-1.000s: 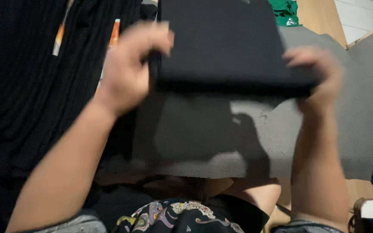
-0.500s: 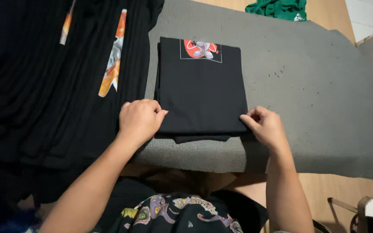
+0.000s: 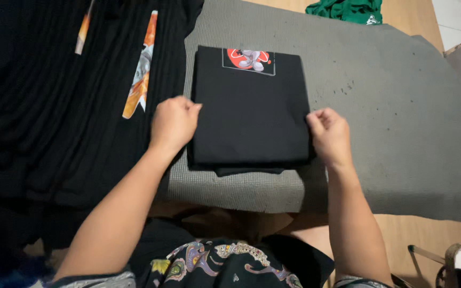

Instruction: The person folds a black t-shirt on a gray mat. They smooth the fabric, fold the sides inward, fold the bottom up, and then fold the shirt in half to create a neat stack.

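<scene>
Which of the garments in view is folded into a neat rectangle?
The black shirt between both hands on the grey mat; the green garment lies crumpled, the black pile loose.

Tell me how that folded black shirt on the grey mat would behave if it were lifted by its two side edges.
The folded black shirt is soft cloth, so it would probably sag in the middle. It looks light. A layer pokes out at its near edge, so the folds may slip apart. The grey mat looks grippy, so pushing might bunch it.

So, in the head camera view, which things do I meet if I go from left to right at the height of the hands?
Spread black garments → left hand → folded black shirt → right hand → bare grey mat.
</scene>
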